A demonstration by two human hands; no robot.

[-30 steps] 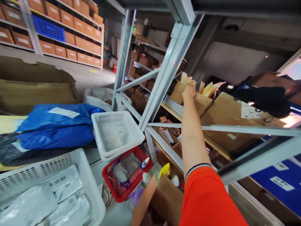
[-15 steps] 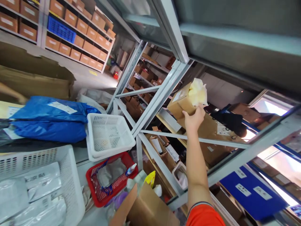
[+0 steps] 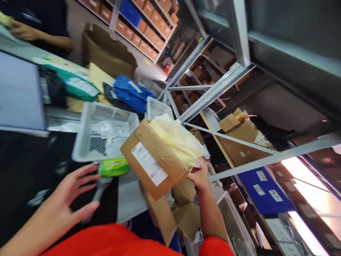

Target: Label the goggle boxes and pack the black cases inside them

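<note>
My right hand point(image 3: 199, 175) grips a brown cardboard box point(image 3: 160, 153) by its right end. The box is tilted in front of me, and its white printed label point(image 3: 149, 164) faces me. Pale yellow sheets or bags point(image 3: 176, 137) bulge from its open top. My left hand point(image 3: 73, 197) is open, fingers spread, over the dark table surface. Close to its fingertips lies a bright green-yellow item point(image 3: 114, 167), with a grey handle-like piece point(image 3: 99, 190) below it; I cannot tell what kind of thing this is.
A white perforated basket point(image 3: 82, 137) with clear packets stands behind the box. Beyond lie blue point(image 3: 131, 94) and green packages point(image 3: 78, 85). Metal rack bars point(image 3: 226, 137) cross at right. An open carton point(image 3: 161, 217) sits below the held box. Another person's hand point(image 3: 25, 30) shows at upper left.
My right hand has brought the cardboard box from the rack at right down and in toward me. My left hand has come into view, and the view has swung left.
</note>
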